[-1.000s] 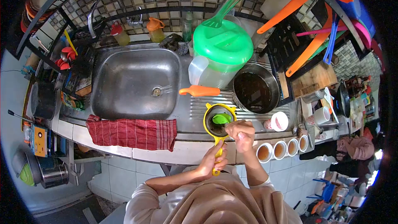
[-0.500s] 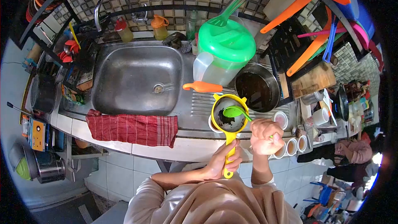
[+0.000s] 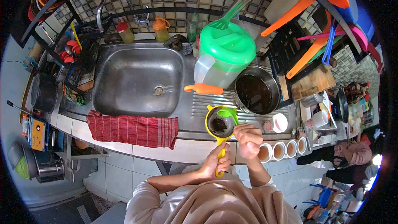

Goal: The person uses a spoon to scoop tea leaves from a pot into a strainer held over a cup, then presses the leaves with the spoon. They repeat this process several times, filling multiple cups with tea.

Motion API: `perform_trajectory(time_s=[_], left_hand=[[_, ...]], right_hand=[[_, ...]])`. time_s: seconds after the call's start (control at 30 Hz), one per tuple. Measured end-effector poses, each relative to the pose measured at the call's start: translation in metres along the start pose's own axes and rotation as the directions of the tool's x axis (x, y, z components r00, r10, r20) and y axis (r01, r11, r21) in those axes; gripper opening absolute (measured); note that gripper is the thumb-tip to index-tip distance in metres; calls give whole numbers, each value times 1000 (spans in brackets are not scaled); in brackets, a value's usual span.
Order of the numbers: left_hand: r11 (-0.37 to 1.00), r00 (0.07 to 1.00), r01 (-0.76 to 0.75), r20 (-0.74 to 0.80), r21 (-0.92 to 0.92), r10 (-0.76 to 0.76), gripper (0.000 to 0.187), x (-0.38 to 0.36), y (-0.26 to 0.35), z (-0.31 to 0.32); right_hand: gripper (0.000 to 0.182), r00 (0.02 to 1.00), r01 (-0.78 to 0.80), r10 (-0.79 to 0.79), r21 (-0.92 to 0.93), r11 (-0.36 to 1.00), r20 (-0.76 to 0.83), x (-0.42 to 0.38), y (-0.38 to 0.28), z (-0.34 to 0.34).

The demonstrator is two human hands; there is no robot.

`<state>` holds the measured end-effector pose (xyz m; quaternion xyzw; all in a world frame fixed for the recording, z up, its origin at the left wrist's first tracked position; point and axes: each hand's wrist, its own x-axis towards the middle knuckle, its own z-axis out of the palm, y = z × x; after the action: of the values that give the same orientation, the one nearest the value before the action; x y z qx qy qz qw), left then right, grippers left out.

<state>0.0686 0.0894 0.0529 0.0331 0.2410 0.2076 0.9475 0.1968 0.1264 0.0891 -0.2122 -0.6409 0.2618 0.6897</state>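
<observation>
My left hand [image 3: 216, 159] is closed around the handle of a yellow strainer [image 3: 208, 129], which is above the counter's front edge. Dark wet residue lies in the strainer's mesh. In my right hand [image 3: 248, 141], the fingers wrap round the handle of a green ladle [image 3: 226, 112], its bowl over the strainer's far rim. What is under the strainer is hidden. A steel pot [image 3: 275, 84] of dark liquid stands beyond, to the right. Several paper cups of brown liquid [image 3: 279, 150] line the edge right of my right hand, and another paper cup [image 3: 276, 123] stands behind them.
A pitcher with a green lid [image 3: 228, 43] stands behind the strainer, an orange handle [image 3: 204, 88] in front of it. To the left are a steel sink [image 3: 137, 79] and a red cloth [image 3: 132, 130] over the edge. Utensils, including an orange spatula [image 3: 288, 12], hang overhead at right.
The strainer and my left hand have moved left and toward me. My right hand with the ladle has moved left and slightly down, uncovering more of the cups.
</observation>
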Motion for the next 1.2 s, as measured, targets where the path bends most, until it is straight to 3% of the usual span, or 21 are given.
perform_trajectory(time_s=[0.17,0.37,0.5,0.7,0.87,1.07,1.2], left_hand=[[1000,1000,-2,-26,28,2,33,2,0,0],[999,998,41,-39,-8,-41,35,3,-3,-9],[1000,997,31,-66,2,-31,34,4,-2,-4],[998,1000,10,-23,67,-9,34,2,2,-1],[997,999,4,-45,80,0,34,2,1,0],[999,996,35,-83,29,-33,34,5,-1,-5],[998,994,33,-101,56,-28,34,8,-4,-10]], right_hand=[[45,997,-80,81,-66,995,7,-10,12,4],[45,999,-41,41,-83,996,2,-23,14,19],[43,990,-139,139,27,990,-9,-19,0,16],[42,981,-150,163,116,982,-107,-8,-21,10],[41,960,-209,226,110,972,-166,-10,-32,16],[40,953,-286,289,44,957,-92,-13,-30,18],[38,980,-196,195,-51,979,-37,-24,-2,17]])
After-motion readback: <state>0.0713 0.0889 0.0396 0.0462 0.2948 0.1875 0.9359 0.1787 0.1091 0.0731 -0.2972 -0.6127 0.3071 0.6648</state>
